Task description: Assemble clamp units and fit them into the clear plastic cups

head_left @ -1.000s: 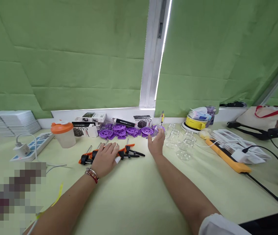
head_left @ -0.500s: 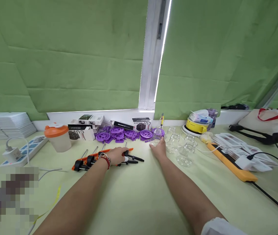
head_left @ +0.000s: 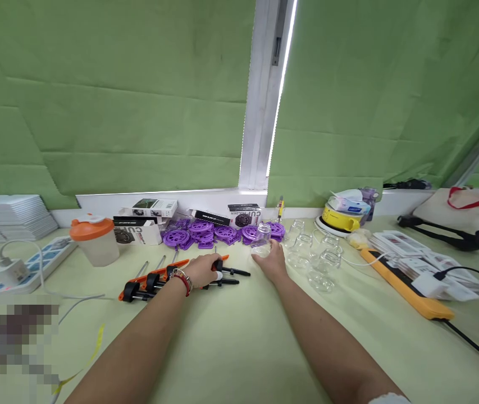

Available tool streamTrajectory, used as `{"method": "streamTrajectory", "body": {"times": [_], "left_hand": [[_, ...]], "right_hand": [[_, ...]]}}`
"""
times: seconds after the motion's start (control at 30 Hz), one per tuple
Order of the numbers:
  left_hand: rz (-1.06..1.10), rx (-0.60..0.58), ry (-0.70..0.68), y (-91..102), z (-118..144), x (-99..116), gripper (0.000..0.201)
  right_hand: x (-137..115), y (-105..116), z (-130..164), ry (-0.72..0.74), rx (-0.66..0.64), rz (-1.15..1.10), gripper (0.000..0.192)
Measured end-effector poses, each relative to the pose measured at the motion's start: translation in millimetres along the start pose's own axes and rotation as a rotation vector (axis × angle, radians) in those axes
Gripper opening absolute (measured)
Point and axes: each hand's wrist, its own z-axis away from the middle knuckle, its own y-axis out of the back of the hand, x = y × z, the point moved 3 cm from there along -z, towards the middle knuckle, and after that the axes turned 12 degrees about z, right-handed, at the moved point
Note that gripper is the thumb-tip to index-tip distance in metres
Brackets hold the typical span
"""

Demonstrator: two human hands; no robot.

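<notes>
- Table [head_left: 235, 342] strip between left hand [head_left: 199, 271] and right hand [head_left: 273, 262] broadened nearward.
- Right hand gripped one glass [head_left: 261, 240], near purple discs [head_left: 200, 226].
- Left hand covered orange-black tools [head_left: 154, 282]; grip, count indeterminable.
- Four other glasses [head_left: 324, 275] stood rightward.

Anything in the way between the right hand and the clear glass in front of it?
Nothing visible stands between the right hand and the clear glass: the hand meets it at its lower part. Purple wheel-shaped parts lie behind the glass, and the other glasses stand to the right.
</notes>
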Motion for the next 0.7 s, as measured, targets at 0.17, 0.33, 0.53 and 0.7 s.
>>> {"method": "streamTrajectory", "body": {"times": [0.17,0.33,0.53,0.7], "left_hand": [[-0.041,0.038,-0.023,-0.2,-2,6,0.025],[-0.042,0.187,-0.097,1.7,1,9,0.031],[0.489,0.362,-0.127,28.4,23,-5,0.045],[0.901,0.447,-0.096,41.7,45,-33,0.05]], "right_hand": [[-5,-1,4,0.05,-0.042,-0.077,0.074],[-3,2,5,0.028,-0.111,-0.263,0.075],[-14,10,6,0.065,-0.201,-0.505,0.075],[-34,13,13,0.148,-0.37,-0.582,0.081]]}}
